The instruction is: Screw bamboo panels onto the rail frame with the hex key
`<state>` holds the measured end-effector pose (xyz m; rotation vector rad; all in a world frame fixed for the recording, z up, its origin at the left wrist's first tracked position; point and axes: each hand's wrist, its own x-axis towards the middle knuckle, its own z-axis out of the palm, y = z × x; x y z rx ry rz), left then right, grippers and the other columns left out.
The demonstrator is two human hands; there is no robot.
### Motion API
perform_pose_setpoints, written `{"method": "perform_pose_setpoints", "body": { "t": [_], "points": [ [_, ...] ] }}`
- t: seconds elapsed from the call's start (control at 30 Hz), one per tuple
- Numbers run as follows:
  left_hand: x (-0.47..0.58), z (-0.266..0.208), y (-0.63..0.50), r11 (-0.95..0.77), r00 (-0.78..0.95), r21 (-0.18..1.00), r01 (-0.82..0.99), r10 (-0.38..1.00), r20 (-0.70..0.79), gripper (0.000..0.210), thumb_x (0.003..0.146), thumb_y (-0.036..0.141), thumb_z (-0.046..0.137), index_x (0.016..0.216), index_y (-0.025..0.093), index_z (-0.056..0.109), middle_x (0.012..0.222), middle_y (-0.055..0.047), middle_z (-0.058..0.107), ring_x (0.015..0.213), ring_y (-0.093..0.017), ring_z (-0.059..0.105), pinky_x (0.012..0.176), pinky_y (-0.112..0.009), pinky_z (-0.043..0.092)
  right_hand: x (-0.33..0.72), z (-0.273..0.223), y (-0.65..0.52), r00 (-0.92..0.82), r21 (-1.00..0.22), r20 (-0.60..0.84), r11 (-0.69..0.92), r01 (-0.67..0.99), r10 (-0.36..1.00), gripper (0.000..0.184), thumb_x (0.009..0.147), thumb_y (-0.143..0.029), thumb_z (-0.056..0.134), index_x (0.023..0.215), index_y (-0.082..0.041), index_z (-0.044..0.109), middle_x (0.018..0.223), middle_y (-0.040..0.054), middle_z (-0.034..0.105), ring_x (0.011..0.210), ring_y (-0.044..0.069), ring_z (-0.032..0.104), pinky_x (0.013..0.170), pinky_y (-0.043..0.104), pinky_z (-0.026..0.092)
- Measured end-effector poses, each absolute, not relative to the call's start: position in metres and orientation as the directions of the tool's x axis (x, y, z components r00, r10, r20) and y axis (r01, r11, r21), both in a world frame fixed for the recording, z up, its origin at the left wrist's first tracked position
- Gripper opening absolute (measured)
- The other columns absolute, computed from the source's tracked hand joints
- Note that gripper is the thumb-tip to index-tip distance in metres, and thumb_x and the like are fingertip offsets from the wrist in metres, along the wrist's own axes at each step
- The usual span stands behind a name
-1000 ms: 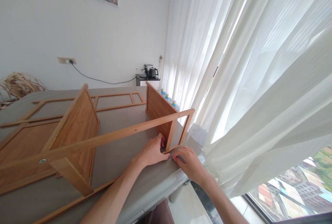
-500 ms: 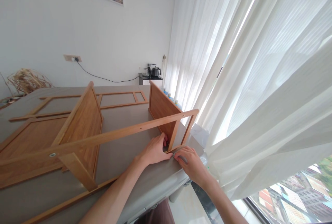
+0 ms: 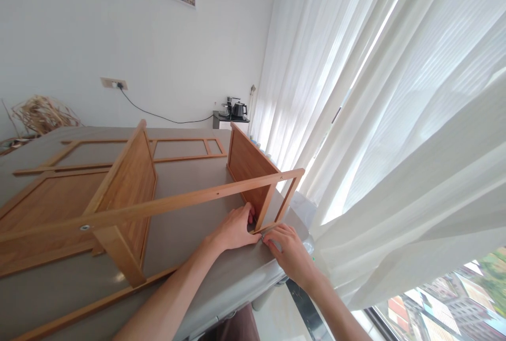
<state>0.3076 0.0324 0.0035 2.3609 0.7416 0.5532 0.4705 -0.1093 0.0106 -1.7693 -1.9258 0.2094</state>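
A partly joined wooden shelf frame (image 3: 190, 200) rests on its side on the grey-covered table. Two brown shelf panels stand upright in it, a left panel (image 3: 128, 180) and a right panel (image 3: 253, 159). My left hand (image 3: 236, 227) is closed around the lower front corner of the right panel, fingers behind it and thumb at the lower rail. Close beside it, my right hand (image 3: 283, 241) pinches a small metal piece (image 3: 262, 236) at that corner, perhaps a screw or hex key; its kind is too small to tell.
Another wooden frame (image 3: 179, 158) and a flat panel (image 3: 55, 198) lie on the table (image 3: 190, 172). A coffee maker (image 3: 227, 107) and a kettle (image 3: 239, 110) stand on a small cabinet behind. White curtains (image 3: 379, 135) hang along the window at right, near the table's edge.
Both hands stay at the same corner, with only slight finger movement at the small metal piece. The view has shifted a little.
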Motion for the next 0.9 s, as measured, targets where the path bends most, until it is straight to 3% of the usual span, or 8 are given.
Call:
{"method": "perform_pose_setpoints", "body": {
  "t": [0.3, 0.9],
  "points": [
    [0.306, 0.01, 0.03, -0.673, 0.764, 0.628, 0.391, 0.618, 0.187, 0.042, 0.067, 0.042, 0.075, 0.093, 0.024, 0.048, 0.092, -0.004, 0.065, 0.083, -0.024, 0.064, 0.068, -0.032, 0.045, 0.472, 0.004, -0.103, 0.072, -0.572, 0.298, 0.118, 0.812, 0.952, 0.016, 0.09, -0.019, 0.054, 0.087, -0.025, 0.068, 0.095, 0.0011, 0.071, 0.097, 0.021, 0.061, 0.087, 0.034, 0.047],
    [0.309, 0.001, 0.033, -0.699, 0.761, 0.602, 0.386, 0.61, 0.221, 0.042, 0.067, 0.043, 0.075, 0.092, 0.024, 0.046, 0.09, -0.003, 0.065, 0.081, -0.024, 0.063, 0.067, -0.031, 0.044, 0.468, 0.007, -0.106, 0.101, -0.577, 0.259, 0.07, 0.814, 0.96, 0.021, 0.083, -0.01, 0.054, 0.083, -0.025, 0.069, 0.087, -0.0002, 0.071, 0.093, 0.02, 0.061, 0.084, 0.033, 0.045]
  ]
}}
